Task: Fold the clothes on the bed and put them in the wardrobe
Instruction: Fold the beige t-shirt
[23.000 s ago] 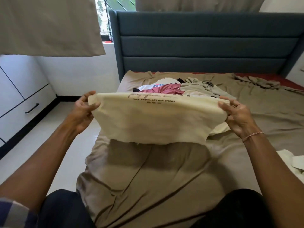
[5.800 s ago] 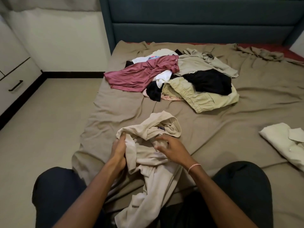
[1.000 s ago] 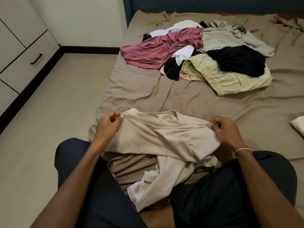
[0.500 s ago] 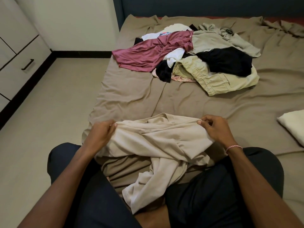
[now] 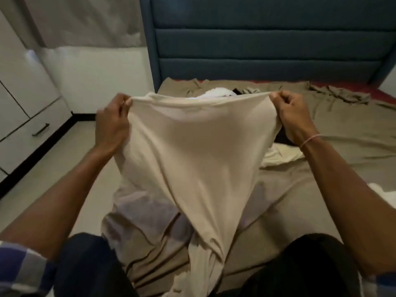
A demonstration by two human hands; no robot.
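Note:
A beige garment [image 5: 192, 151] hangs stretched in the air above the bed [image 5: 342, 146], its lower end trailing down between my knees. My left hand [image 5: 112, 123] pinches its top left edge and my right hand [image 5: 293, 116] pinches its top right edge, so the cloth is taut between them. The garment hides most of the pile of unfolded clothes [image 5: 216, 93] behind it; only a white piece and a pale green piece [image 5: 280, 155] show. The wardrobe [image 5: 23, 99] with white doors stands at the left.
A dark blue padded headboard [image 5: 267, 39] closes off the far end of the bed. A folded cream piece [image 5: 383, 194] lies at the right edge. Pale floor [image 5: 70, 168] runs between the bed and the wardrobe, whose drawer has a dark handle [image 5: 40, 129].
Both hands have lifted the beige garment off the bed and spread it wide in the air. The view has tilted upward, so the headboard shows.

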